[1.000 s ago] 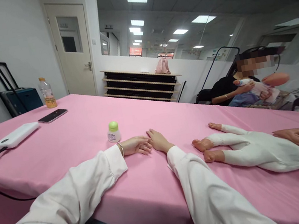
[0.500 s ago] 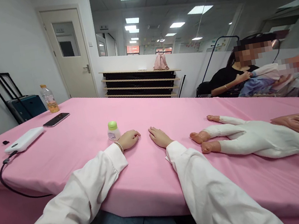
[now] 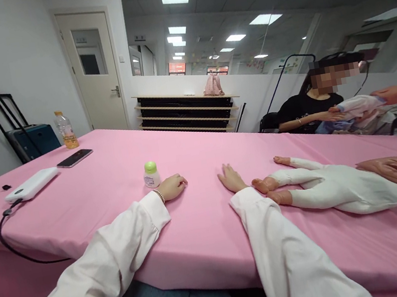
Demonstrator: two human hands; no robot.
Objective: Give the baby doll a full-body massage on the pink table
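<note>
My left hand [image 3: 173, 187] rests on the pink tablecloth [image 3: 204, 228], fingers stretched out with nothing in them. Just behind its wrist stands a small white jar [image 3: 151, 175] with a green lid, upright. My right hand [image 3: 231, 178] is over the cloth further right, fingers apart and holding nothing. Close to its right are the feet of a baby doll [image 3: 342, 188] in a white bodysuit. The doll lies on its back, head toward the right.
On the left lie a white power bank [image 3: 33, 184] with a black cable and a phone [image 3: 75, 158]. A bottle [image 3: 65, 130] stands at the far left edge. Across the table at right a person [image 3: 309, 104] holds another doll [image 3: 362, 106]. Behind is a low shelf [image 3: 185, 112].
My right hand has moved right, toward the doll's feet. My left hand and the jar stay put. The other person has lowered and shifted the doll they hold.
</note>
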